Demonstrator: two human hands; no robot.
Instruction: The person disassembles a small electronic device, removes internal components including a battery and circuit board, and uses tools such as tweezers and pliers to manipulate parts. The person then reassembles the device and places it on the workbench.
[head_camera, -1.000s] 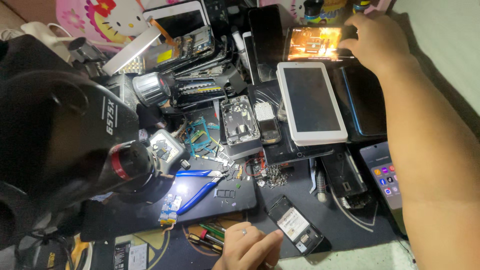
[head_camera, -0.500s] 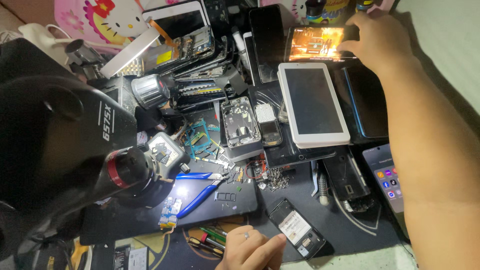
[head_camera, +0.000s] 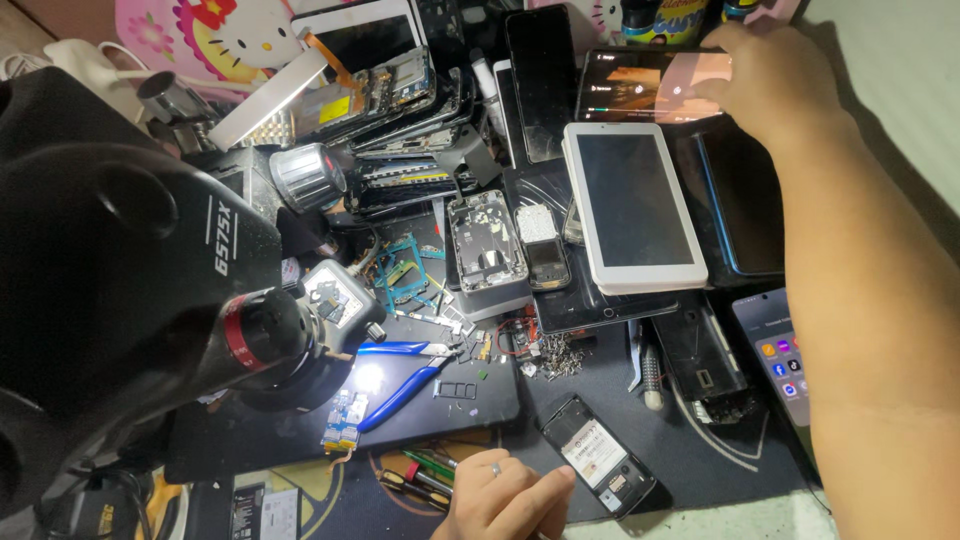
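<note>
My right hand (head_camera: 770, 80) reaches to the far right of the bench and grips the right end of a lit phone (head_camera: 640, 85) that lies across other handsets. My left hand (head_camera: 500, 495), a ring on one finger, rests at the near edge with its fingers curled and nothing visible in them. Its knuckles are just left of a small opened phone (head_camera: 597, 468) lying on the dark mat. A white tablet (head_camera: 635, 205) lies face up below the lit phone.
A large black microscope (head_camera: 130, 290) fills the left side, lighting a spot on the dark mat (head_camera: 300, 430). Blue-handled pliers (head_camera: 400, 375), a stripped phone frame (head_camera: 487, 245), loose screws and boards lie mid-bench. Stacked phones crowd the back. A phone showing app icons (head_camera: 775, 350) lies by my right forearm.
The picture on the lit phone has turned from bright orange to a dimmer one. Both hands have stayed almost where they were.
</note>
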